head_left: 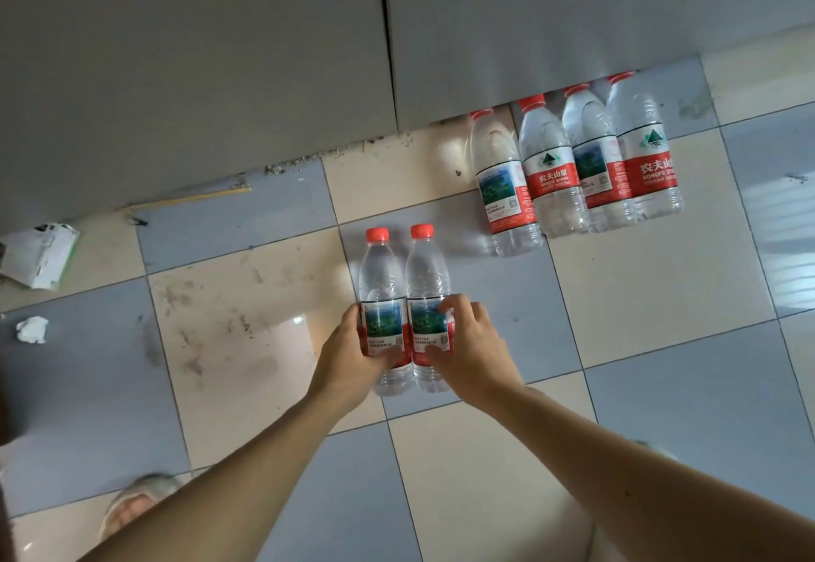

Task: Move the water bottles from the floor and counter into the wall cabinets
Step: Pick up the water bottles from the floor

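Two clear water bottles with red caps and red labels stand side by side on the tiled floor. My left hand [353,352] grips the left bottle [383,279] around its label. My right hand [474,347] grips the right bottle [427,275] the same way, fingers curled over the label. Several more bottles [577,164] of the same kind stand in a row on the floor further back and to the right, their caps partly hidden under the grey cabinet doors [198,54].
Grey cabinet fronts fill the top of the view, with debris along their base. A torn white carton [37,257] and a crumpled tissue [31,329] lie on the floor at the left. My feet [136,504] show at the bottom.
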A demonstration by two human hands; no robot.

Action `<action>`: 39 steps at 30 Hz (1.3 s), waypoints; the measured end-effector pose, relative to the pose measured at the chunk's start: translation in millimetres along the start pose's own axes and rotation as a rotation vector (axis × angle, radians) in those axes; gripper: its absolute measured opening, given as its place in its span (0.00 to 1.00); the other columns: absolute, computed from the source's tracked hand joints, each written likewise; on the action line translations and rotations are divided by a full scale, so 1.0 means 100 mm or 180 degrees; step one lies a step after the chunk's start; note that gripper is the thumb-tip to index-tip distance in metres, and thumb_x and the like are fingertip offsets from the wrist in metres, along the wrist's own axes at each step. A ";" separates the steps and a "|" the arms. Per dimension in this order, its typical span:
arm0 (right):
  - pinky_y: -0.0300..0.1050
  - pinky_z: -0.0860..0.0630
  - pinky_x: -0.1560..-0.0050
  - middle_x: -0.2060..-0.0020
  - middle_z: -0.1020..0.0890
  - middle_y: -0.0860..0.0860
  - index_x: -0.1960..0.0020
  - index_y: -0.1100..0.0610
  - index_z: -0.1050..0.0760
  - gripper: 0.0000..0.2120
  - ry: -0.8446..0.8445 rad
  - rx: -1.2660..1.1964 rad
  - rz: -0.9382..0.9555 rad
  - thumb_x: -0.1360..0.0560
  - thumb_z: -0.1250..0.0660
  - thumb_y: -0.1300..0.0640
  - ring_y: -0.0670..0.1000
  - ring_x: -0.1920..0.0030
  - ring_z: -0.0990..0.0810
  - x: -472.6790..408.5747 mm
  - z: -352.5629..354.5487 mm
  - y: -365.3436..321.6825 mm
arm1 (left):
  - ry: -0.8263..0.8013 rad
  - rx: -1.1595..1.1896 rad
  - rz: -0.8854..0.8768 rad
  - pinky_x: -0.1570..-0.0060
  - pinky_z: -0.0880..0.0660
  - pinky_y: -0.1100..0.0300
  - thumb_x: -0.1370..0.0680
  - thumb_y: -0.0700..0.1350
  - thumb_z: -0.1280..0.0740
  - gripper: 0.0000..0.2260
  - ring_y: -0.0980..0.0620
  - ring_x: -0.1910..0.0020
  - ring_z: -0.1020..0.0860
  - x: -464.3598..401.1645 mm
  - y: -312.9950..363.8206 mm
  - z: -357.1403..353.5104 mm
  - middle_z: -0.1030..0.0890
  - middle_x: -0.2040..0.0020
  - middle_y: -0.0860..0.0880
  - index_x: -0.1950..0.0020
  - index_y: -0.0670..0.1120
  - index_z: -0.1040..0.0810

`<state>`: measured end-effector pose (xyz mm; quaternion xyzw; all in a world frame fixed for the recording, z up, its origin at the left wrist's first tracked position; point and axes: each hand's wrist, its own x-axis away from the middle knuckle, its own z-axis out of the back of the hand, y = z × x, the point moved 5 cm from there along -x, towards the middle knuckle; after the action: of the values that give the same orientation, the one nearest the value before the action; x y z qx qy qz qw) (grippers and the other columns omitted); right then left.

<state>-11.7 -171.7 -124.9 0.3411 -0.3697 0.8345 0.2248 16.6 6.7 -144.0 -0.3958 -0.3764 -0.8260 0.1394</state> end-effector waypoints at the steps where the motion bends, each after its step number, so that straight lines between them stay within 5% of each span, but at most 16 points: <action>1: 0.54 0.20 0.48 0.38 0.28 0.51 0.35 0.48 0.34 0.22 0.0016 0.0044 -0.0020 0.24 0.30 0.48 0.55 0.47 0.22 -0.03 0.02 -0.01 | 0.0008 -0.0072 -0.0016 0.49 0.24 0.62 0.29 0.52 0.21 0.28 0.51 0.44 0.20 -0.05 0.01 0.02 0.20 0.41 0.52 0.33 0.53 0.29; 3: 0.53 0.20 0.48 0.39 0.26 0.52 0.37 0.50 0.32 0.17 0.0128 0.0048 -0.0055 0.23 0.33 0.48 0.53 0.48 0.23 -0.15 0.11 -0.05 | 0.0096 -0.0209 -0.0085 0.45 0.24 0.56 0.28 0.54 0.22 0.30 0.48 0.41 0.21 -0.22 0.11 0.12 0.23 0.38 0.49 0.30 0.50 0.30; 6: 0.47 0.24 0.47 0.36 0.24 0.52 0.31 0.54 0.32 0.23 0.0296 -0.0214 -0.0080 0.21 0.35 0.44 0.51 0.46 0.24 -0.43 0.27 -0.16 | 0.0260 -0.0367 -0.0171 0.38 0.26 0.53 0.26 0.57 0.25 0.38 0.46 0.34 0.25 -0.52 0.34 0.30 0.27 0.29 0.46 0.22 0.47 0.38; 12: 0.41 0.26 0.55 0.43 0.18 0.52 0.27 0.56 0.31 0.29 0.0375 -0.1023 -0.0268 0.23 0.31 0.44 0.49 0.52 0.20 -0.98 0.39 -0.39 | 0.0368 0.0029 -0.0367 0.42 0.29 0.58 0.22 0.51 0.27 0.29 0.49 0.36 0.24 -0.91 0.60 0.43 0.23 0.33 0.47 0.24 0.50 0.32; 16: 0.37 0.29 0.66 0.57 0.18 0.49 0.40 0.56 0.20 0.15 0.0392 -0.1224 -0.0346 0.25 0.28 0.53 0.48 0.60 0.21 -1.18 0.33 -0.45 | 0.0194 0.0376 -0.0494 0.38 0.25 0.55 0.22 0.43 0.29 0.22 0.49 0.38 0.22 -1.00 0.59 0.37 0.20 0.37 0.48 0.28 0.51 0.25; 19: 0.34 0.31 0.73 0.64 0.20 0.48 0.50 0.55 0.18 0.06 0.0441 -0.1358 -0.0380 0.26 0.26 0.56 0.47 0.66 0.24 -1.13 0.32 -0.36 | 0.0191 0.0539 -0.0474 0.48 0.26 0.64 0.23 0.41 0.28 0.18 0.50 0.42 0.21 -1.00 0.59 0.34 0.19 0.41 0.49 0.33 0.51 0.22; 23: 0.37 0.26 0.64 0.62 0.19 0.47 0.58 0.50 0.20 0.08 0.0401 -0.1422 -0.0249 0.28 0.22 0.59 0.47 0.62 0.23 -0.91 0.46 -0.37 | 0.0536 0.0615 -0.0385 0.52 0.27 0.66 0.24 0.42 0.26 0.18 0.51 0.46 0.21 -0.82 0.66 0.46 0.19 0.43 0.50 0.34 0.50 0.21; 27: 0.44 0.19 0.53 0.52 0.15 0.50 0.45 0.53 0.19 0.17 0.0398 -0.1333 -0.0052 0.31 0.19 0.59 0.51 0.52 0.17 -0.58 0.69 -0.58 | 0.0649 0.0432 -0.0672 0.42 0.23 0.57 0.26 0.43 0.24 0.16 0.49 0.47 0.20 -0.46 0.91 0.73 0.18 0.45 0.50 0.39 0.49 0.18; 32: 0.37 0.20 0.53 0.56 0.16 0.44 0.47 0.53 0.20 0.17 0.0670 -0.0842 0.0598 0.33 0.19 0.59 0.45 0.54 0.18 -0.08 1.01 -0.98 | 0.0619 -0.0068 -0.1331 0.51 0.27 0.75 0.29 0.40 0.22 0.17 0.57 0.49 0.21 0.11 1.23 1.03 0.20 0.45 0.52 0.41 0.48 0.18; 35: 0.36 0.21 0.51 0.57 0.18 0.43 0.50 0.50 0.22 0.16 0.0752 -0.0602 0.0905 0.32 0.20 0.62 0.45 0.54 0.19 0.17 1.03 -1.02 | 0.0530 -0.0359 -0.1658 0.46 0.26 0.71 0.30 0.36 0.22 0.17 0.57 0.50 0.22 0.36 1.27 1.06 0.21 0.48 0.53 0.44 0.47 0.17; 39: 0.48 0.22 0.44 0.52 0.17 0.45 0.46 0.51 0.20 0.15 0.0670 -0.0312 0.1097 0.30 0.23 0.62 0.51 0.46 0.21 0.45 0.98 -0.98 | 0.0397 -0.0598 -0.1951 0.45 0.25 0.59 0.31 0.34 0.22 0.15 0.54 0.50 0.22 0.62 1.22 1.06 0.21 0.49 0.53 0.47 0.44 0.17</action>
<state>59.3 -180.5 1.7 0.1724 -0.4372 0.8727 0.1324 99.2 5.9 8.3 -0.2239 -0.3909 -0.8833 -0.1300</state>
